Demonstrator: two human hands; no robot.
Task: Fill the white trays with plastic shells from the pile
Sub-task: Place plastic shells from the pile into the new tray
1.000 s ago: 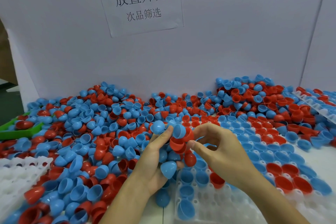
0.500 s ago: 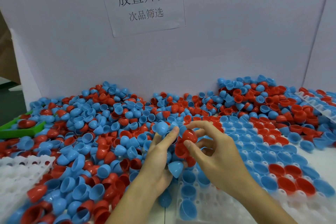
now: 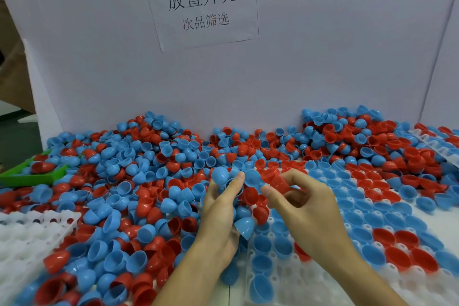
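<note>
The left hand (image 3: 218,216) is curled around a handful of plastic shells, thumb stretched up along the front of the bunch. Its thumb tip presses beside a round blue shell (image 3: 220,175) at the top of the cluster, and a pointed blue shell (image 3: 244,226) sticks out from the lower side of the palm, over the near-left corner of the main white tray (image 3: 293,281). Red and blue shells fill the gap between thumb and fingers; how many it holds cannot be counted.

The right hand (image 3: 305,208) is just right of that bunch, above the main white tray. Its index finger and thumb are bent toward each other and pinch a red shell (image 3: 279,181); the other fingers curl loosely beneath. The red shell touches or nearly touches an open blue shell (image 3: 253,178) at the top of the left hand's cluster; which one cannot be told.

The main white tray has many cells filled with blue and red shells, open side up, while cells along its near edge show bare white. The loose pile of shells (image 3: 139,181) spreads left of and behind this tray up to the grey backboard (image 3: 323,57), which carries a paper sign (image 3: 201,5) with printed characters. A second white tray (image 3: 27,233) lies left of the pile's near part, and a green tray (image 3: 29,176) sits at the pile's far-left edge. Another white tray (image 3: 437,149) is half buried far right of the main tray.
</note>
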